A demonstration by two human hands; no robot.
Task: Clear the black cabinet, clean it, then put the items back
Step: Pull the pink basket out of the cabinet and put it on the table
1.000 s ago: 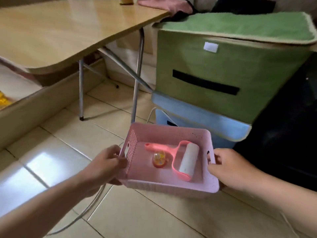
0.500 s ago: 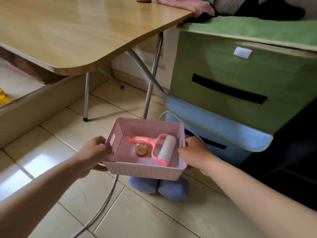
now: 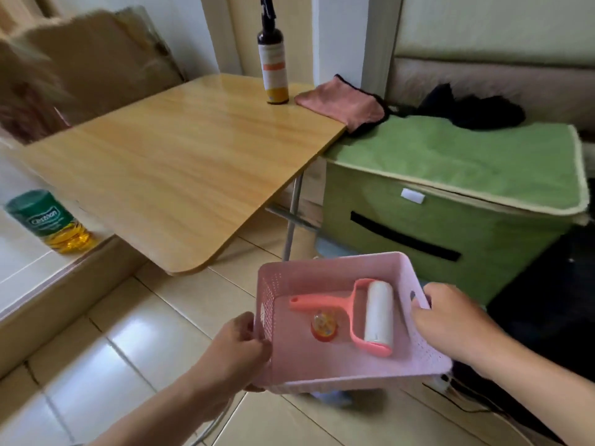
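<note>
I carry a pink plastic basket (image 3: 325, 268) in the air over the tiled floor. My left hand (image 3: 233, 350) grips its left wall and my right hand (image 3: 450, 320) grips its right handle. Inside lie a pink lint roller (image 3: 370, 313) with a white roll and a small orange bottle (image 3: 323, 326). The black cabinet (image 3: 547, 304) is a dark mass at the right edge, just behind my right hand. A brown spray bottle (image 3: 273, 59) and a pink cloth (image 3: 341, 103) sit on the far corner of the wooden folding table (image 3: 177, 169).
A green fabric storage box (image 3: 450, 194) stands between table and cabinet, with black cloth (image 3: 476, 111) on its lid. A green-labelled jar (image 3: 48, 220) stands on a raised ledge at left. Cables (image 3: 467, 403) run along the floor under the basket's right side.
The basket has risen and shifted right while my view lifted, so the table top, spray bottle and cloth came into sight. Both hands kept their grip.
</note>
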